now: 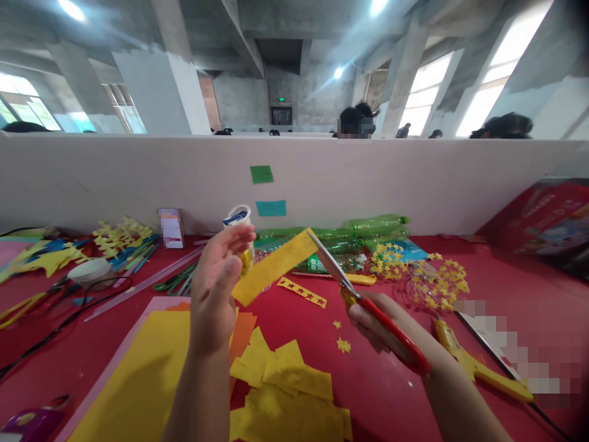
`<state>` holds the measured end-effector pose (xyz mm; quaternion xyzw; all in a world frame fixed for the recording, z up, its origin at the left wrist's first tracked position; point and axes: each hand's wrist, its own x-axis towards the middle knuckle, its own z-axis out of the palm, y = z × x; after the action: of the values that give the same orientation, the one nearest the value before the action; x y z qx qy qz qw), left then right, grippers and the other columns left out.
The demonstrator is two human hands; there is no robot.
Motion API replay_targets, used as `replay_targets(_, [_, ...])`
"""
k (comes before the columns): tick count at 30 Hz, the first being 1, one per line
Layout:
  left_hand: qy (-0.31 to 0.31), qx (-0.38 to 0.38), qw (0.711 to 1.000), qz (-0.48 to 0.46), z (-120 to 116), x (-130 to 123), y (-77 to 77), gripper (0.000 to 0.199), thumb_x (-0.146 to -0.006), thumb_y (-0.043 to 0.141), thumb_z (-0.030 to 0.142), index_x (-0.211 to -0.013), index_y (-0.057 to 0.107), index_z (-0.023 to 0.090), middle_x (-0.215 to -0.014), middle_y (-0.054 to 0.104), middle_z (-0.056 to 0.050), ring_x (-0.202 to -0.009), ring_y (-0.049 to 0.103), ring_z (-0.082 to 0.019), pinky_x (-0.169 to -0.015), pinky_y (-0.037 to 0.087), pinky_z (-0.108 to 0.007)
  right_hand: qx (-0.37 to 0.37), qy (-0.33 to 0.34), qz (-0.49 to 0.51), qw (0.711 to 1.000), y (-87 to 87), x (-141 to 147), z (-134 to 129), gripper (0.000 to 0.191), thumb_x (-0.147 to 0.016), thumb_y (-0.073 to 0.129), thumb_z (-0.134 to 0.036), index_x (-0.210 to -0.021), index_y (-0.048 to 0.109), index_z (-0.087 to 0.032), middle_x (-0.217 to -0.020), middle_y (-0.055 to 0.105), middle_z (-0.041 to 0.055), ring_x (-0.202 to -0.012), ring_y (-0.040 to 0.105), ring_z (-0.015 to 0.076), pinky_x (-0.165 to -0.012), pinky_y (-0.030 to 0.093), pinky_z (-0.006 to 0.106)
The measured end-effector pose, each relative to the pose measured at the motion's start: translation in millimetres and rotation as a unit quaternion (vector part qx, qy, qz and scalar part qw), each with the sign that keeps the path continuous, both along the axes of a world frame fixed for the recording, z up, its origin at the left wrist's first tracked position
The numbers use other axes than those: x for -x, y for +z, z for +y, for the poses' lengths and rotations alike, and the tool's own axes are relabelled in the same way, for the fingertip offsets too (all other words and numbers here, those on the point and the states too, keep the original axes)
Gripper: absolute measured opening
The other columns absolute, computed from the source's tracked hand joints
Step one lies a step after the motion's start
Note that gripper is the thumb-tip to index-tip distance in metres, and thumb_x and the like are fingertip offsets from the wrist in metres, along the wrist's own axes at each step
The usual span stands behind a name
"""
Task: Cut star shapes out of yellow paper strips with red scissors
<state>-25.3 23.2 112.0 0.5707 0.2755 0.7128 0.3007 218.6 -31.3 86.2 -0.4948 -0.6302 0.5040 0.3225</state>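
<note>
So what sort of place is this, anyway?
Probably a shared craft workshop in a large hall: red-handled metal scissors are in use above a red tabletop where a yellow plastic glue gun lies, and several people's heads show beyond the long white partition.

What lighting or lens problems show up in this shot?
Head view: ceiling lights flare with streaks; windows nearly blown out; soft shadow on the large yellow sheet; wide-angle stretch at the edges, dark top-right corner; mosaic blocks at right mask detail; distant heads indistinct; yellow strip and scissors readable.
</note>
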Motion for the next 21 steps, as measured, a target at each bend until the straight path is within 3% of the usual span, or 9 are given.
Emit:
replay_targets(3, [0.027, 0.008, 0.999, 0.019, -6.6, 4.6, 5.3, 0.029, -0.088, 0.051, 0.036, -0.105, 0.066, 0.018, -0.112, 0.065, -0.011, -0.11, 0.058, -0.025, -0.1, 0.041, -0.039, -0.013, 0.002, -0.022, 1.0, 2.3, -4.3, -5.6, 0.051, -0.081, 0.05, -0.069, -0.067, 0.039, -0.021, -0.055, 0.036, -0.0074, -0.045, 0.034, 0.0071, -0.042, 0.026, 0.019])
replay_targets(7, [0.023, 0.099, 0.987, 0.123, -11.8, -2.2, 5.9, 0.019, -0.084, 0.061, 0.033, -0.097, 0.068, 0.022, -0.101, 0.068, -0.004, -0.098, 0.06, -0.019, -0.083, 0.047, -0.027, -0.02, 0.014, -0.063, 0.998, 2.5, -1.1, -8.7, 0.046, -0.083, 0.052, -0.062, -0.068, 0.04, -0.02, -0.057, 0.037, -0.0064, -0.047, 0.036, 0.0076, -0.042, 0.027, 0.02])
replay_targets(11, [-0.003, 0.147, 0.972, 0.181, -10.7, -8.8, 1.7, 0.011, -0.082, 0.063, 0.033, -0.082, 0.067, 0.023, -0.08, 0.063, 0.001, -0.077, 0.057, -0.015, -0.069, 0.044, -0.023, -0.027, 0.041, -0.09, 0.995, 2.6, 4.8, -5.4, 0.041, -0.083, 0.057, -0.055, -0.069, 0.041, -0.02, -0.06, 0.041, -0.0049, -0.05, 0.042, 0.0089, -0.043, 0.03, 0.02])
replay_targets(17, [-0.076, 0.2, 0.961, 0.174, -9.5, -9.5, -1.3, 0.013, -0.084, 0.059, 0.032, -0.079, 0.063, 0.021, -0.073, 0.057, 0.001, -0.069, 0.05, -0.014, -0.062, 0.039, -0.025, -0.007, 0.078, -0.058, 0.995, -1.1, 9.2, -2.0, 0.044, -0.083, 0.057, -0.058, -0.068, 0.04, -0.02, -0.058, 0.037, -0.0064, -0.048, 0.037, 0.0073, -0.041, 0.029, 0.018])
replay_targets(21, [-0.087, 0.191, 0.968, 0.135, -11.3, -17.1, -2.2, 0.015, -0.084, 0.058, 0.031, -0.075, 0.061, 0.02, -0.072, 0.056, 0.0, -0.068, 0.049, -0.015, -0.061, 0.04, -0.026, -0.005, 0.091, -0.007, 0.996, -8.3, 9.4, -1.9, 0.049, -0.085, 0.048, -0.066, -0.07, 0.042, -0.02, -0.057, 0.037, -0.0066, -0.045, 0.034, 0.0068, -0.041, 0.03, 0.019])
